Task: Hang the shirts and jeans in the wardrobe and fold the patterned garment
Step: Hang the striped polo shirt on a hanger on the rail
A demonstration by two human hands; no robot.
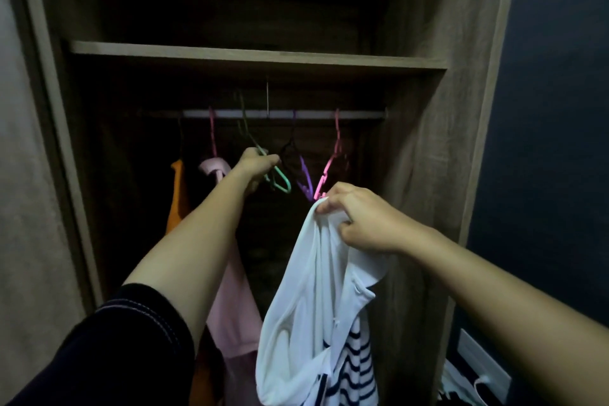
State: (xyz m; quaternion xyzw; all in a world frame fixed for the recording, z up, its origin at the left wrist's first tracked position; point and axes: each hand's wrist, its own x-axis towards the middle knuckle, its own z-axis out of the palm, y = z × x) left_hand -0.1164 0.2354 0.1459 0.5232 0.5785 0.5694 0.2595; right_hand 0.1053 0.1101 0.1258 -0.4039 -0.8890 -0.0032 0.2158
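The fingers of the left hand (255, 168) are curled round the lower part of a green hanger (280, 182), so that the hanger is gripped firmly. Its neck runs up from the fist toward the rail (230, 114); whether the hook sits on the rail cannot be told, as that part is dark and blurred. The top edge of a white shirt (309, 290) is pinched between the thumb and bent fingertips of the right hand (359, 217). The shirt is held up in front of the lower right part of the wardrobe (445, 142) opening and hangs loosely down from the pinch. Navy stripes are seen on its lower folds.

Just to the right of the gripped hanger, three bare hangers are hung toward the right end of the rail: a black hanger (289, 150), a purple hanger (304, 175) and a pink hanger (331, 165), the last ending just above the right hand's fingertips. Toward the left end of the rail a pink shirt (230, 300) is hung, partly covered by the left forearm, and an orange garment (176, 201) is hung beside it, nearest the left wall. A wooden shelf (257, 58) is fixed across the wardrobe above the rail. The left upper arm is covered by a dark sleeve (131, 339) with pale stitching.
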